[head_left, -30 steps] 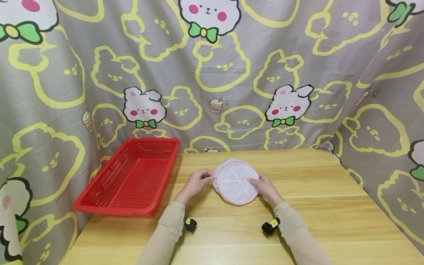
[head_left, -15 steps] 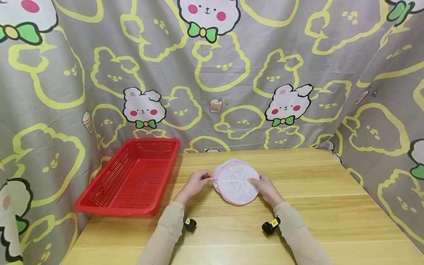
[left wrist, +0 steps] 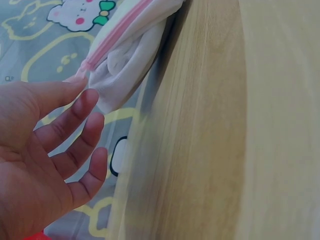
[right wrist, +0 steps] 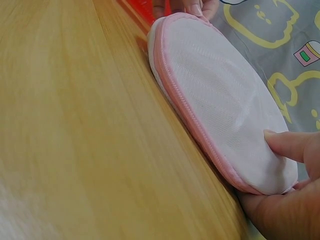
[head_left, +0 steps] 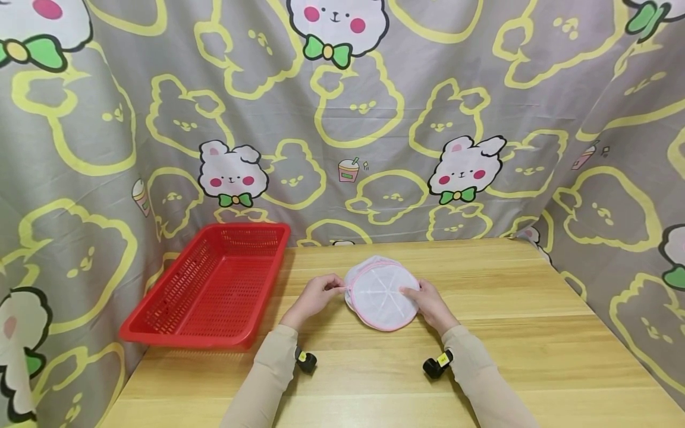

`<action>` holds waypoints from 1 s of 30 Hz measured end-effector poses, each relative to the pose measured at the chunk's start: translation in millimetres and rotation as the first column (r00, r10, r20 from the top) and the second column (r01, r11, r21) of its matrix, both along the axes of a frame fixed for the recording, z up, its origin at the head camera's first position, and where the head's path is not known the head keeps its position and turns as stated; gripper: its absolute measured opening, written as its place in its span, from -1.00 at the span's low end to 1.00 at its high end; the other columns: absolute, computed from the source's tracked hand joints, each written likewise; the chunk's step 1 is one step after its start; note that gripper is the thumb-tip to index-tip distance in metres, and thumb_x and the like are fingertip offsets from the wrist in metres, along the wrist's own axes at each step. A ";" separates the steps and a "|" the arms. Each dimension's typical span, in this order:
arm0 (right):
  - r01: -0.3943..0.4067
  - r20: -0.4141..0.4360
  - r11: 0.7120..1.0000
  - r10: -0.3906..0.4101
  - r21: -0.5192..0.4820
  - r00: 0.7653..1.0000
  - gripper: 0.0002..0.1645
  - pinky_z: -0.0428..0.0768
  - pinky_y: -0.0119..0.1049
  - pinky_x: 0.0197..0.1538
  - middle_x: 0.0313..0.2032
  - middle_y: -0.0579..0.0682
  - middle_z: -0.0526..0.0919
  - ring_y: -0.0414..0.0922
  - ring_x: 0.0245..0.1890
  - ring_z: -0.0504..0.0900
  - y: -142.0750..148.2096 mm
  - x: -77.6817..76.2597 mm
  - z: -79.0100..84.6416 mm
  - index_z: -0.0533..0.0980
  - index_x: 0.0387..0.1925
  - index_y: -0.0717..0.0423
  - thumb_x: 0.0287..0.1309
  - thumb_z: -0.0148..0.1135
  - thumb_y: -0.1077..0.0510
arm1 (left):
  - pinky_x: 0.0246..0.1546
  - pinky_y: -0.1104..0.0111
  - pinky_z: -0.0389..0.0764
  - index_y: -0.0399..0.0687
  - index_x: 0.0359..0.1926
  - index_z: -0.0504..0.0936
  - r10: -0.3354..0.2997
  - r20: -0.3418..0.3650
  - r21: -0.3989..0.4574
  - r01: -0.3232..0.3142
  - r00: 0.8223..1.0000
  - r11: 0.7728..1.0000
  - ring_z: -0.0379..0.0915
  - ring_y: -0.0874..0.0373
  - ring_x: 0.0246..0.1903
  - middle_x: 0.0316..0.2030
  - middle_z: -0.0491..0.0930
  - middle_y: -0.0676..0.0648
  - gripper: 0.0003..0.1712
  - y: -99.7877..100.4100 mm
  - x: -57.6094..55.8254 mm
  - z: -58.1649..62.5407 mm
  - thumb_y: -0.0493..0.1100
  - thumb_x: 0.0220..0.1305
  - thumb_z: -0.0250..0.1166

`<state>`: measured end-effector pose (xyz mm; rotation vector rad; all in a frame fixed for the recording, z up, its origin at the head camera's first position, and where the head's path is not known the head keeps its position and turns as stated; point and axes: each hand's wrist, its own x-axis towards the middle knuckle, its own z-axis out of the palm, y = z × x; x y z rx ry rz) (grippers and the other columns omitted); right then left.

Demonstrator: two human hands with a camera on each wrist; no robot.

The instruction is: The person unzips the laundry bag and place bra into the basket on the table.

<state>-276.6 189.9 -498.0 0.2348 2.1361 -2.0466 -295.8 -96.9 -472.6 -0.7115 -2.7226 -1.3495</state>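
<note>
A round white mesh laundry bag [head_left: 384, 297] with a pink zipper [right wrist: 185, 107] round its edge lies on the wooden table in the head view. My left hand [head_left: 316, 300] is at its left side, where thumb and index finger pinch a small pink tab [left wrist: 80, 72] at the zipper's end; the other fingers are loosely bent and touch nothing. On the opposite side, my right hand [head_left: 434, 306] grips the bag's edge. Its thumb [right wrist: 285, 143] presses on the top face while the fingers go underneath, mostly hidden.
To the left stands a red plastic basket [head_left: 206, 340] with slotted walls and nothing visible inside. Behind and at both sides of the wooden table [head_left: 514, 351] hangs a grey cartoon-print curtain [head_left: 385, 125]. A black wrist camera [head_left: 306, 361] sits on each forearm.
</note>
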 end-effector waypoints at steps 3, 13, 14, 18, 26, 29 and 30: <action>0.000 -0.004 1.000 0.000 0.006 1.000 -0.51 0.63 -0.35 -0.25 -0.16 0.09 0.54 -0.23 -0.31 0.59 0.0 -0.5 -0.4 0.21 0.16 0.42 0.38 0.09 0.18 | -0.17 0.42 0.48 0.01 -0.33 0.67 -0.004 0.000 0.003 0.004 1.000 1.000 0.45 0.24 -0.28 -0.32 0.66 0.03 -0.94 -0.2 0.2 0.0 -0.13 0.26 0.32; -0.002 -0.008 1.000 0.002 0.007 1.000 -0.53 0.64 -0.35 -0.24 -0.17 0.10 0.54 -0.23 -0.33 0.61 1.6 -1.4 -1.8 0.22 0.15 0.43 0.38 0.06 0.20 | -0.18 0.44 0.47 0.01 -0.32 0.68 -0.045 -0.003 -0.023 0.045 0.999 0.999 0.43 0.26 -0.31 -0.35 0.66 0.02 -0.92 -1.2 0.9 2.2 -0.11 0.27 0.31; -0.002 -0.008 1.000 0.002 0.006 1.000 -0.53 0.64 -0.35 -0.24 -0.17 0.09 0.54 -0.23 -0.33 0.61 1.7 -1.3 -1.6 0.22 0.15 0.43 0.38 0.06 0.20 | -0.19 0.44 0.46 0.00 -0.32 0.68 -0.052 -0.001 -0.023 0.052 0.999 0.998 0.43 0.26 -0.31 -0.35 0.66 0.01 -0.91 -1.3 0.8 2.2 -0.11 0.26 0.32; -0.002 -0.004 1.000 0.002 0.001 1.000 -0.53 0.65 -0.35 -0.25 -0.18 0.08 0.55 -0.23 -0.34 0.61 1.6 -1.0 -0.9 0.21 0.16 0.42 0.39 0.06 0.20 | -0.18 0.44 0.46 -0.01 -0.32 0.68 -0.060 0.010 -0.022 0.061 0.998 0.998 0.42 0.26 -0.31 -0.35 0.66 -0.01 -0.91 -1.6 0.2 1.6 -0.11 0.27 0.31; -0.013 -0.006 1.000 0.013 0.000 1.000 -0.49 0.66 -0.33 -0.21 -0.16 0.11 0.55 -0.21 -0.32 0.62 2.1 0.9 1.5 0.21 0.17 0.44 0.38 0.08 0.17 | -0.18 0.43 0.46 0.01 -0.31 0.68 -0.040 0.029 -0.022 0.041 0.999 0.999 0.42 0.25 -0.29 -0.32 0.65 0.03 -0.92 -2.3 0.4 1.3 -0.11 0.29 0.30; -0.023 -0.004 1.000 0.023 0.007 1.000 -0.48 0.65 -0.34 -0.20 -0.16 0.11 0.55 -0.21 -0.30 0.62 2.8 2.1 3.4 0.22 0.15 0.43 0.38 0.10 0.13 | -0.20 0.44 0.46 0.04 -0.30 0.68 -0.018 0.049 -0.017 0.019 0.999 1.000 0.42 0.25 -0.30 -0.32 0.65 0.05 -0.93 -2.3 0.9 1.4 -0.10 0.28 0.30; -0.025 -0.003 1.000 0.025 0.010 1.000 -0.48 0.64 -0.35 -0.20 -0.16 0.10 0.54 -0.22 -0.30 0.61 3.2 2.4 4.1 0.22 0.14 0.42 0.37 0.10 0.11 | -0.21 0.43 0.46 0.04 -0.30 0.68 -0.015 0.049 -0.015 0.016 0.999 1.000 0.42 0.24 -0.30 -0.31 0.65 0.05 -0.93 -2.3 1.1 1.5 -0.10 0.29 0.30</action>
